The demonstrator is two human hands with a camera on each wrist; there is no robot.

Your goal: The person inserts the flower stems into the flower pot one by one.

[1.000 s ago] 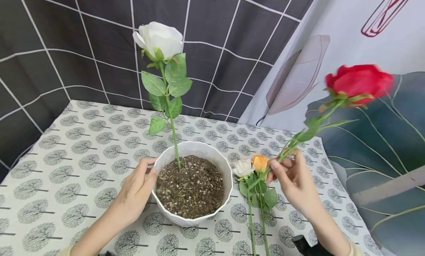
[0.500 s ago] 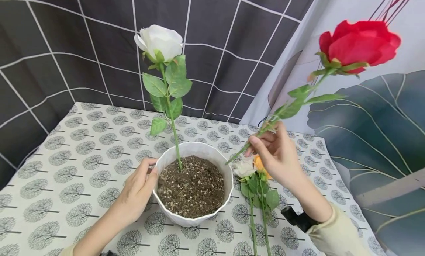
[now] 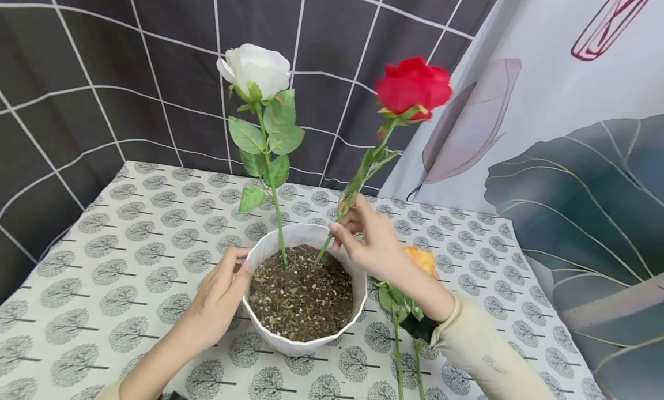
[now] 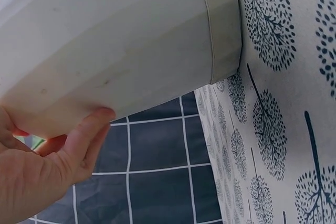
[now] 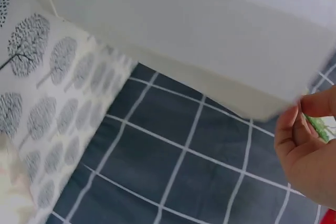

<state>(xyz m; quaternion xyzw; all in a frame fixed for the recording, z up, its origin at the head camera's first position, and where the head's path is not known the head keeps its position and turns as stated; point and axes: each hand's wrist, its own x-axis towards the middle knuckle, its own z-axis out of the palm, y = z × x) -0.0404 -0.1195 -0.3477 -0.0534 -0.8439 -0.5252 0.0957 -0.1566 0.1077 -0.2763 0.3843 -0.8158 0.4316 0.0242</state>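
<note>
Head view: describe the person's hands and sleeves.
The left hand and right hand are bare, without gloves. The right sleeve is cream, with a faint grey marking; a black device sits at that wrist. Only a cream edge of the left sleeve shows.

The head view is bright and evenly lit, shadows faint, with the red rose [image 3: 413, 89] slightly blurred. The 2 wrist views look dimmer and greyer; the white pot [image 5: 178, 30] is soft-edged in the right.
</note>
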